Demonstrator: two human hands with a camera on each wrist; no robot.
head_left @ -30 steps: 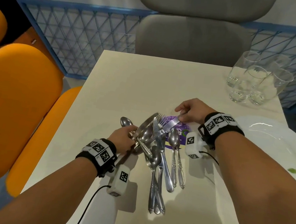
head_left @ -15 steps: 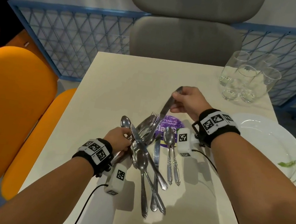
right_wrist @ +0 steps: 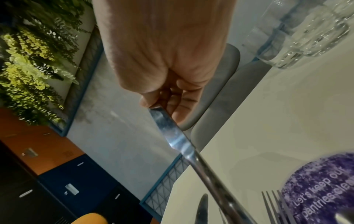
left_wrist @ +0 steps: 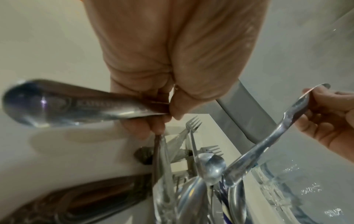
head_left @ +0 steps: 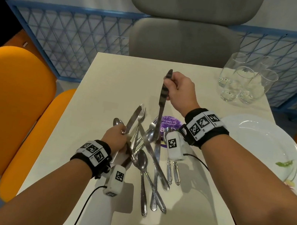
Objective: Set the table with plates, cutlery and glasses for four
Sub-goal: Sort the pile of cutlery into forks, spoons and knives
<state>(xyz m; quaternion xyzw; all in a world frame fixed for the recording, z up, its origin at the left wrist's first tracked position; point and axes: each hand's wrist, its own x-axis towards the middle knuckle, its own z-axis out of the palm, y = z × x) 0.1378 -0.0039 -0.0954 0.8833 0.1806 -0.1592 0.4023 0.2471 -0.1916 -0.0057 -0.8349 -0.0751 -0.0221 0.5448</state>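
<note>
— Cutlery [head_left: 149, 151] lies heaped mid-table; which step is this?
— Sorting. Right hand [head_left: 181, 90] pinches a knife [head_left: 162, 103] by its blade, lifted off the heap; left hand [head_left: 118, 136] grips another knife [head_left: 133, 118] and a spoon [head_left: 118, 122].
— Next?
— Probably carrying them to a seat.

Open surface [head_left: 114, 79] along far left side. Blocked at far right corner by glasses [head_left: 243, 82], at right edge by plate [head_left: 266, 150], in middle by cutlery pile [head_left: 151, 161].

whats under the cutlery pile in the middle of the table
A round purple sticker with white print lies on the table under the cutlery pile. Forks and spoons cover its near part, so the whole text cannot be read.
</note>
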